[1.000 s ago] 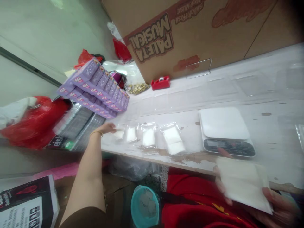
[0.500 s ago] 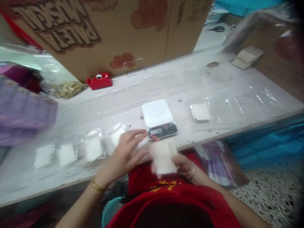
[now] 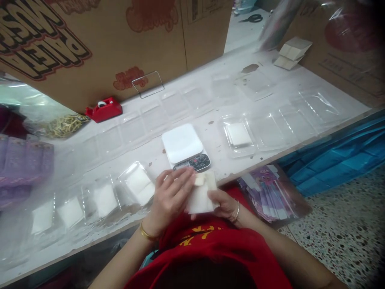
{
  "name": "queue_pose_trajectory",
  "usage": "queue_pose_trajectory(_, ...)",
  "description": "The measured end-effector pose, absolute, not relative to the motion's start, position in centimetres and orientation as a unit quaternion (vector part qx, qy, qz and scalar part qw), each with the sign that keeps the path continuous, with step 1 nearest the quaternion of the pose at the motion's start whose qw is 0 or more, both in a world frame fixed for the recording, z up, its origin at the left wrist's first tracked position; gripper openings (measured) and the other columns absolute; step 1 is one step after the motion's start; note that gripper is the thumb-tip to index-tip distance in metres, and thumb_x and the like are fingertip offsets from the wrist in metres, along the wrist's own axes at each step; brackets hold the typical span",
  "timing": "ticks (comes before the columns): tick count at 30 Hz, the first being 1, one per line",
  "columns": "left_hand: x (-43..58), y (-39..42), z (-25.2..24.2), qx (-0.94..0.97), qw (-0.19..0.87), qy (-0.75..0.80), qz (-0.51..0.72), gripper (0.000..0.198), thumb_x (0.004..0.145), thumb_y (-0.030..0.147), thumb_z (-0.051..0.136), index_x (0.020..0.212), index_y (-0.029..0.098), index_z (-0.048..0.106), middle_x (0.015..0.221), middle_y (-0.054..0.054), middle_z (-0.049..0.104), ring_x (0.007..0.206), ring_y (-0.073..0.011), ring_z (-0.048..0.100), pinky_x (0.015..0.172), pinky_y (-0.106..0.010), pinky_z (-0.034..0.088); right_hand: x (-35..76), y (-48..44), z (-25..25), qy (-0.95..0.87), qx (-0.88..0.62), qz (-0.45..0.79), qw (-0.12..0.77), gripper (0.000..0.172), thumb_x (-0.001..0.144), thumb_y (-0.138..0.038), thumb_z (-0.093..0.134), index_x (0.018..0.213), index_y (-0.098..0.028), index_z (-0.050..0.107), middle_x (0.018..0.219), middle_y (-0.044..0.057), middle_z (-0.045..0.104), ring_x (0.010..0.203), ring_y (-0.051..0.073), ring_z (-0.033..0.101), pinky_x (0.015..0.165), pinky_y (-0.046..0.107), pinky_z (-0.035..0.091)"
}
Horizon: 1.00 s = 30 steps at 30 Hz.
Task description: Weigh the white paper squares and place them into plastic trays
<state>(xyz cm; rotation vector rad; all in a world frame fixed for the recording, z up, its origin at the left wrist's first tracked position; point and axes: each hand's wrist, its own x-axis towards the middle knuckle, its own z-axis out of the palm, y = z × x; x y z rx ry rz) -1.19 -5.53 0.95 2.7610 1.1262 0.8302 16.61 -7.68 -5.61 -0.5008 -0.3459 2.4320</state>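
White table fills most of my head-camera view; its near edge runs on a slant, rising toward the right, directly in front of the person. Along the far side stands a cardboard box, which closes off room there. Purple boxes bound the left end. Near the middle sits a scale; I note bare tabletop to its right, as far as a clear tray with white pieces in it. Behind the scale, a narrower open strip reaches the back row of clear trays. Four filled trays line the front left, the last just beside the left hand. That hand's fingers lie close together over the left part of a white stack, fingertips just in front of the scale; I cannot tell whether they grip. The right hand is clamped on the stack's right side, thumb on top. Red tape dispenser stands just beside the cardboard box. I find the stack in front of the scale, overlapping the table's near edge in view.
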Motion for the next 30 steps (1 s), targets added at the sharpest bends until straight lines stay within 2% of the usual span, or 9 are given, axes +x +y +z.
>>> queue_pose_trajectory(4, -0.9, -4.9, 0.7, 0.903, 0.005, 0.347, 0.252, 0.042, 0.102, 0.035, 0.035, 0.136, 0.016, 0.049, 0.128, -0.017, 0.065, 0.127, -0.0282, 0.054, 0.103, -0.046, 0.037, 16.7, -7.4, -5.9, -0.127, -0.186, 0.912, 0.344, 0.065, 0.069, -0.048, 0.078, 0.122, -0.016, 0.058, 0.104, 0.01, 0.072, 0.1, 0.031, 0.068, 0.082, 0.044, 0.056)
queue_pose_trajectory(8, -0.6, -4.1, 0.5, 0.909, 0.015, 0.328, 0.259, 0.037, 0.101, 0.029, 0.038, 0.132, 0.015, 0.051, 0.126, -0.018, 0.065, 0.126, -0.0286, 0.054, 0.101, -0.046, 0.038, 16.8, -7.2, -6.1, -0.124, -0.186, 0.906, 0.36, 0.064, 0.072, -0.048, 0.076, 0.123, -0.015, 0.057, 0.105, 0.011, 0.072, 0.101, 0.031, 0.067, 0.082, 0.043, 0.055)
queue_pose_trajectory(13, 0.1, -3.3, 0.5, 0.889, 0.059, 0.345, 0.296, 0.018, 0.093, 0.013, 0.048, 0.107, 0.018, 0.058, 0.103, -0.012, 0.069, 0.094, -0.022, 0.061, 0.081, -0.038, 0.041, 17.2, -6.4, -5.4, -0.129, -0.161, 0.904, 0.375, 0.077, 0.067, -0.054, 0.08, 0.129, -0.016, 0.053, 0.103, 0.011, 0.071, 0.095, 0.03, 0.069, 0.074, 0.042, 0.058)
queue_pose_trajectory(16, 0.0, -1.9, 0.9, 0.869, 0.173, 0.364, 0.286, 0.016, 0.092, 0.009, 0.044, 0.098, 0.019, 0.054, 0.09, -0.006, 0.066, 0.08, -0.0164, 0.059, 0.074, -0.033, 0.043, 17.6, -5.6, -5.2, -0.144, -0.152, 0.891, 0.403, 0.076, 0.07, -0.049, 0.08, 0.134, -0.019, 0.05, 0.104, 0.01, 0.071, 0.085, 0.027, 0.07, 0.069, 0.04, 0.059)
queue_pose_trajectory(19, -1.0, 1.2, 1.1, 0.828, 0.285, 0.413, 0.251, 0.012, 0.094, 0.015, 0.043, 0.097, 0.02, 0.053, 0.083, -0.002, 0.062, 0.071, -0.0136, 0.056, 0.064, -0.026, 0.043, 18.2, -5.1, -5.5, -0.157, -0.158, 0.882, 0.416, 0.07, 0.076, -0.045, 0.076, 0.135, -0.019, 0.05, 0.103, 0.011, 0.071, 0.081, 0.025, 0.07, 0.069, 0.037, 0.058)
queue_pose_trajectory(21, -1.8, 4.0, 0.8, 0.808, 0.299, 0.457, 0.223, 0.01, 0.094, 0.022, 0.046, 0.095, 0.019, 0.055, 0.079, -0.001, 0.06, 0.067, -0.013, 0.053, 0.061, -0.025, 0.041, 18.7, -5.1, -5.7, -0.161, -0.167, 0.873, 0.429, 0.068, 0.08, -0.043, 0.074, 0.138, -0.02, 0.047, 0.106, 0.011, 0.07, 0.086, 0.025, 0.07, 0.069, 0.036, 0.058)
queue_pose_trajectory(27, -3.4, 11.4, -1.2, 0.805, 0.279, 0.511, 0.115, 0.019, 0.093, 0.029, 0.046, 0.091, 0.016, 0.059, 0.079, -0.002, 0.061, 0.071, -0.0156, 0.053, 0.067, -0.027, 0.041, 19.8, -5.3, -5.5, -0.162, -0.186, 0.859, 0.448, 0.082, 0.08, -0.041, 0.074, 0.149, -0.025, 0.032, 0.112, 0.012, 0.067, 0.084, 0.024, 0.069, 0.064, 0.033, 0.056)
queue_pose_trajectory(30, -3.0, 11.6, -1.3, 0.834, 0.193, 0.507, 0.098, 0.023, 0.093, 0.029, 0.049, 0.105, 0.015, 0.062, 0.099, -0.008, 0.066, 0.088, -0.0219, 0.058, 0.079, -0.034, 0.042, 19.8, -5.3, -5.2, -0.161, -0.183, 0.859, 0.451, 0.079, 0.08, -0.042, 0.074, 0.147, -0.025, 0.035, 0.113, 0.013, 0.067, 0.085, 0.025, 0.069, 0.063, 0.033, 0.055)
